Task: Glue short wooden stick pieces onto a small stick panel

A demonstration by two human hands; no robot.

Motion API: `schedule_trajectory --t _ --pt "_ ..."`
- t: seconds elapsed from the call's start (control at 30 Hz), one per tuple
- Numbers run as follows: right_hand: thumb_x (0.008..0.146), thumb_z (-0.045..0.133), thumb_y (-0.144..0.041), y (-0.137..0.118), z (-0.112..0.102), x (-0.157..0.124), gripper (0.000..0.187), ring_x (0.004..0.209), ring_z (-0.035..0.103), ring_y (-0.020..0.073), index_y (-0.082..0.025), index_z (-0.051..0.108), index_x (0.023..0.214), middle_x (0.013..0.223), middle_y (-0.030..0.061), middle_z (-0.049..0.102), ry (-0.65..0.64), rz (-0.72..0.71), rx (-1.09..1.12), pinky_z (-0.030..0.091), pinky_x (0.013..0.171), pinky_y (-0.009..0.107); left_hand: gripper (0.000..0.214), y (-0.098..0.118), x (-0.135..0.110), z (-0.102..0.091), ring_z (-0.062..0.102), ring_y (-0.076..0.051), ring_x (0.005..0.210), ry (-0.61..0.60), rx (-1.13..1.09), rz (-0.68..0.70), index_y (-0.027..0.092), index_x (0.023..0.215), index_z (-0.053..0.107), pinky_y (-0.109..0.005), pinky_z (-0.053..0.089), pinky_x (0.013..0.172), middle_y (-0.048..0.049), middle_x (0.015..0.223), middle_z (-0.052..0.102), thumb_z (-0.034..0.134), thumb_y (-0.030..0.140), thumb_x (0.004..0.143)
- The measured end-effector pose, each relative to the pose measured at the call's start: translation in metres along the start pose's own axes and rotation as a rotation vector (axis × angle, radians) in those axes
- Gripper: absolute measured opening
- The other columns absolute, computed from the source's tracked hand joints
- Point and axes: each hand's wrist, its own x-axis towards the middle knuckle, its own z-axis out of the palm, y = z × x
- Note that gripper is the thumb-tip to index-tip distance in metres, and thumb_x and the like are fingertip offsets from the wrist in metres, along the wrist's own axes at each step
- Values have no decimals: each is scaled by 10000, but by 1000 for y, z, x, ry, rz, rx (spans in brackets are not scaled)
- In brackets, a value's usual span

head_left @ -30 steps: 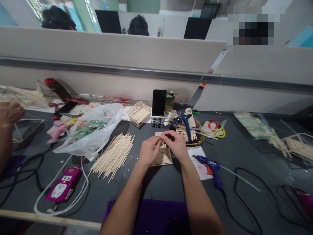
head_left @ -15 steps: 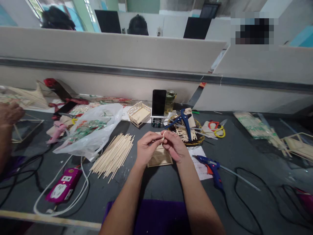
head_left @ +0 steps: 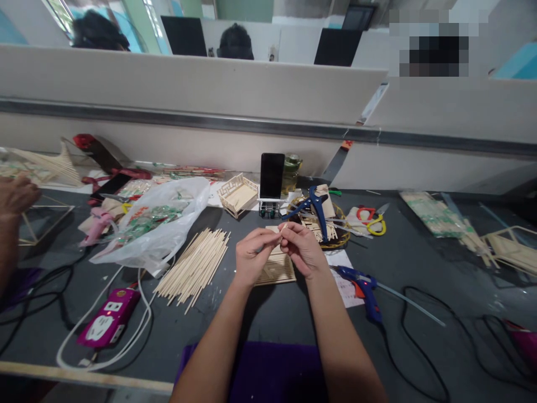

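My left hand point(head_left: 254, 254) and my right hand point(head_left: 302, 249) meet in front of me, fingertips pinched together. Between them is a small pale piece of wooden stick point(head_left: 284, 228), mostly covered by the fingers. Below the hands a flat panel of wooden sticks point(head_left: 277, 267) lies on the dark table, partly hidden by them. A pile of loose thin sticks point(head_left: 195, 266) is left of my left hand. To the right of my right hand a blue glue gun point(head_left: 363, 285) rests on its side, a clear glue stick poking from its back.
A small wooden bed-like model point(head_left: 239, 195) and a phone on a stand point(head_left: 272, 176) are at the back. Blue cutters point(head_left: 319, 210) lie on a basket of short sticks; scissors point(head_left: 373, 219) lie beside it. A purple power strip point(head_left: 109, 319) and a co-worker's hand point(head_left: 17, 195) are left.
Both hands stay pinched together over the panel. My fingers have shifted slightly around the small stick piece, and less of it shows.
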Motion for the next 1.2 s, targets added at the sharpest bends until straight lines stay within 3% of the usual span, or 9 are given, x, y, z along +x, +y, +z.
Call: schedule_trajectory --t 0.3,0.57,0.77,0.87,1.07,1.2 --pt "610 786 -279 5 9 -2 197 453 487 48 -159 664 707 611 -32 603 125 -259 -168 368 383 158 146 -4 1 9 633 -138 677 100 -248 -283 169 803 747 -252 523 638 -51 782 698 756 241 676" --pt "657 752 -305 6 9 -5 198 477 498 67 -176 632 747 618 -38 581 99 -314 -307 380 391 170 151 -8 1 11 613 -101 571 158 -469 -499 150 756 733 -224 518 605 -16 646 686 777 244 647" --pt "674 738 -311 2 6 -7 225 472 495 69 -187 675 851 656 -30 608 93 -364 -435 436 426 195 189 -7 4 8 585 -82 508 124 -606 -655 139 705 711 -210 506 549 -11 635 682 812 234 577" --pt "676 736 -324 1 7 -7 193 463 515 78 -179 673 788 631 -24 619 101 -371 -437 456 439 210 180 -7 4 8 596 -90 523 105 -612 -650 141 708 706 -221 515 570 -13 627 681 805 240 596" --pt "660 749 -320 5 7 -4 198 456 502 74 -169 660 750 589 -30 604 177 -378 -361 433 419 195 195 -5 0 12 630 -123 617 83 -409 -447 143 799 723 -252 520 635 -35 704 702 772 274 663" --pt "669 747 -309 4 8 -4 176 458 503 72 -173 650 725 582 -37 589 153 -343 -290 416 416 191 203 -3 -1 13 622 -121 638 123 -307 -377 148 833 730 -246 513 642 -41 738 708 765 270 674"
